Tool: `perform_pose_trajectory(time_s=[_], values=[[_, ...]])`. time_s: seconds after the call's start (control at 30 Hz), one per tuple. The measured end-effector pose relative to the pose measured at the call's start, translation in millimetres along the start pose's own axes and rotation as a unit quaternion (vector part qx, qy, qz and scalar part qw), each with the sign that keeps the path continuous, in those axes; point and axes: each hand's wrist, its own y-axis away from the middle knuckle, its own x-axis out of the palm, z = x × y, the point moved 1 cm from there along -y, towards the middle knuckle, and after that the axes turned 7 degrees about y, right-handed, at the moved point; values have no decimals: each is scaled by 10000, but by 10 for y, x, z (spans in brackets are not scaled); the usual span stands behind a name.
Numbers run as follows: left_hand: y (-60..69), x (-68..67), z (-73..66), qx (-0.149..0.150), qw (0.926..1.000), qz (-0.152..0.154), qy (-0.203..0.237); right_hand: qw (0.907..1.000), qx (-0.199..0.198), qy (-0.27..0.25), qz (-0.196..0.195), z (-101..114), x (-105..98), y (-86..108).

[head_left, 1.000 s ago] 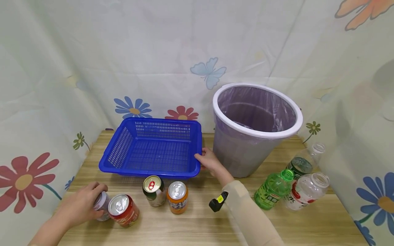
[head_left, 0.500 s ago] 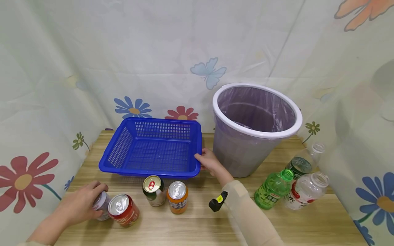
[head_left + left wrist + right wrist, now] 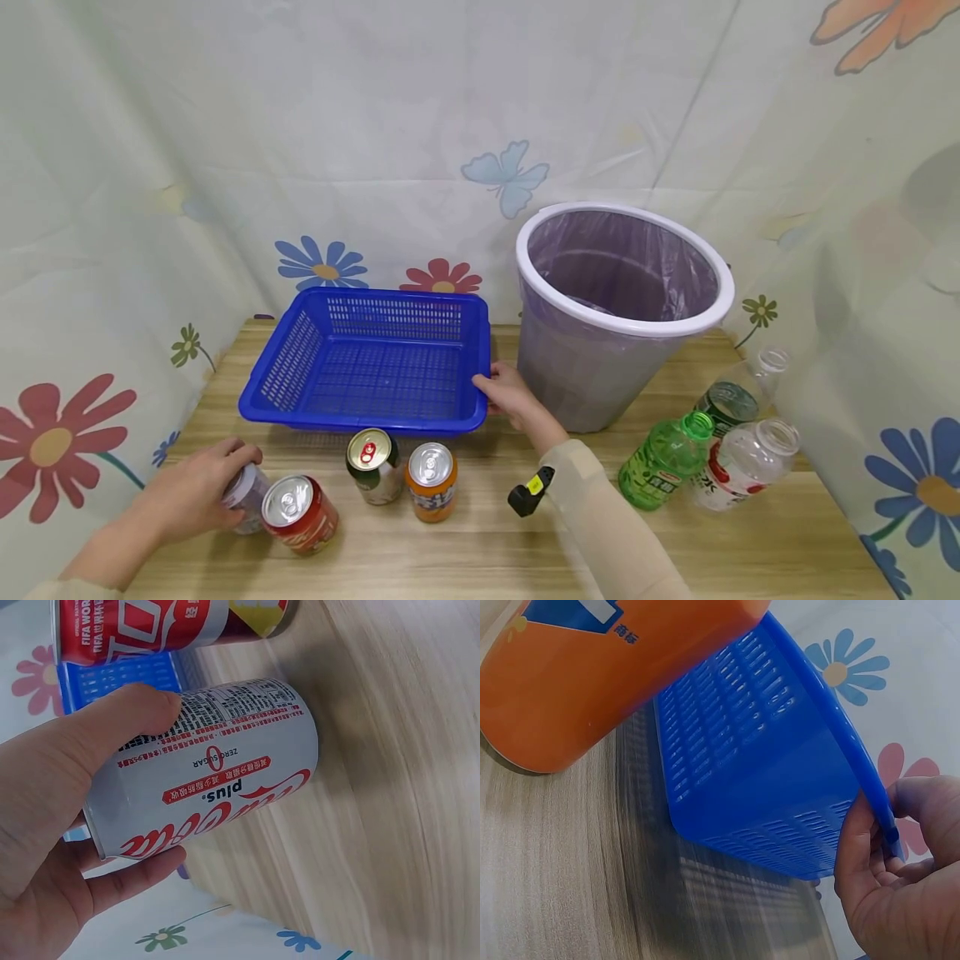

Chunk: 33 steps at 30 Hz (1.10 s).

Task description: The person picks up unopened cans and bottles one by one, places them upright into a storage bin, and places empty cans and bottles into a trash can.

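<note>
My left hand (image 3: pixel 191 490) holds a white Coca-Cola can (image 3: pixel 217 765) at the table's front left. In the left wrist view, the thumb lies along one side of it and fingers show on the other. A red can (image 3: pixel 300 514) stands close to its right. My right hand (image 3: pixel 512 392) pinches the right rim of a blue plastic basket (image 3: pixel 386 423); the right wrist view shows thumb and fingers on either side of that rim. In front of the basket stand a dark green and white can (image 3: pixel 375 468) and an orange can (image 3: pixel 432 483).
A grey trash bin (image 3: pixel 577 375) with a white rim and a clear liner stands right of the basket. Farther right are a green bottle (image 3: pixel 667 461), a clear bottle with a red and white label (image 3: pixel 746 467), and another clear bottle (image 3: pixel 735 400). Printed fabric walls enclose the table.
My left hand has edged slightly away from the red can, with the white can in its grip. My right hand and the basket have stayed in place.
</note>
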Motion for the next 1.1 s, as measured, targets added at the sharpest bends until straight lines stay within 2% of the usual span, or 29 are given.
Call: perform_pose_trajectory(time_s=[0.1,0.3,0.47,0.6,1.1], values=[[-20,-40,4,9,10000,89,-9,10000,27,-14,39,6,-1,6],[-64,-150,28,323,9993,151,-98,10000,39,8,77,-7,-8,-17],[-102,-247,33,538,9982,248,109,9999,74,22,95,-7,-18,-33],[-130,-289,29,463,9980,389,156,9999,67,69,83,-10,-17,-38],[-157,-475,-3,315,9981,538,-13,9999,37,88,119,-22,-21,-34]])
